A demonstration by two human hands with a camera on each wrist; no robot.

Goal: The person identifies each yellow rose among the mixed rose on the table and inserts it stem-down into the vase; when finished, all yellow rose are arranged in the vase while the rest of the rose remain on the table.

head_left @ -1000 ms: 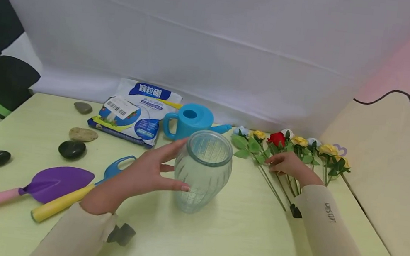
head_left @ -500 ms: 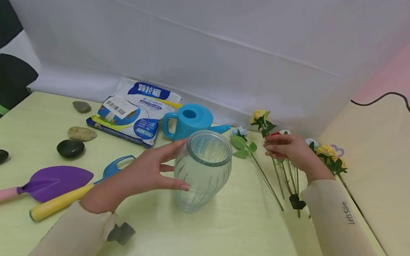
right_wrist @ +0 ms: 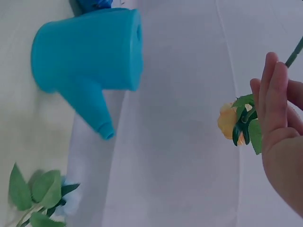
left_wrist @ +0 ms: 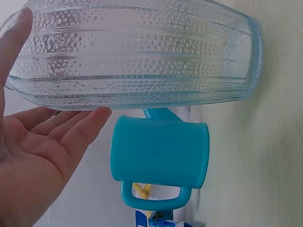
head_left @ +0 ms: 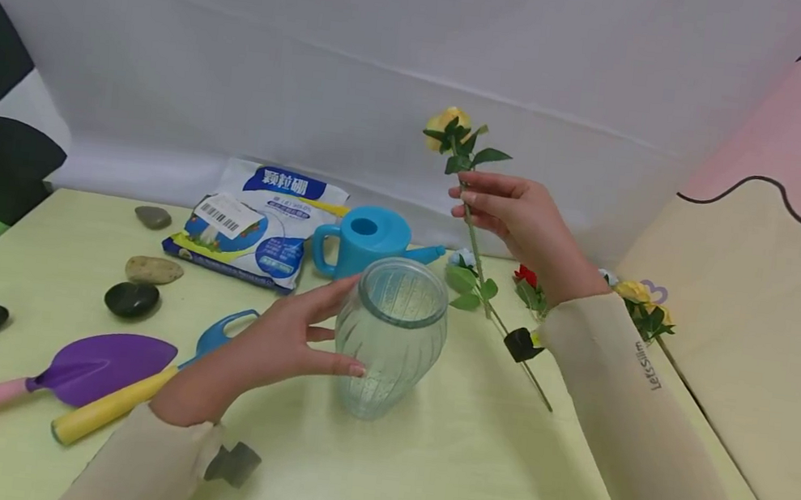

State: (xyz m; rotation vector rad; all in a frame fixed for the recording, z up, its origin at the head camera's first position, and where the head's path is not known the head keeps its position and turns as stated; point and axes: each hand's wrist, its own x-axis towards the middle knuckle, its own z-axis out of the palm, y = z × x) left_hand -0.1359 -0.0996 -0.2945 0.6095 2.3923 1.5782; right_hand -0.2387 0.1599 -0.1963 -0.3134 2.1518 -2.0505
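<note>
Change: since the earlier frames the right hand (head_left: 521, 218) has risen from the row of flowers on the counter, bringing the yellow rose (head_left: 447, 120) up off it; the left hand (head_left: 281, 339) has stayed on the glass vase (head_left: 391, 335)
Right hand: fingers pinch the rose's thin stem just under the leaves, bloom uppermost at 12 o'clock, stem slanting down toward 5 o'clock
Left hand: open, fingers fairly straight, thumb and fingertips resting against the vase's side from 9 o'clock; the left wrist view shows the palm (left_wrist: 33, 156) spread beside the ribbed glass (left_wrist: 137, 52)
Rose position: in the air, up and toward 1 o'clock of the vase mouth, not yet over it
Vase position: upright on the counter (head_left: 436, 466), mid-scene, empty as far as can be told
Handling, rose: looks artificial, very light, with a thin, springy stem and a soft bloom; best held on the stem, below the leaves, as now
Handling, vase: glass, probably heavy enough to stand alone but breakable; the dimpled ribs should give some grip, and bracing its widest part seems sensible
Nearby: blue watering can (head_left: 365, 238) at 12 o'clock of the vase, printed bag (head_left: 257, 223) at 11, purple trowel (head_left: 96, 360) and stones (head_left: 131, 299) at 9, remaining flowers (head_left: 640, 304) at 3
</note>
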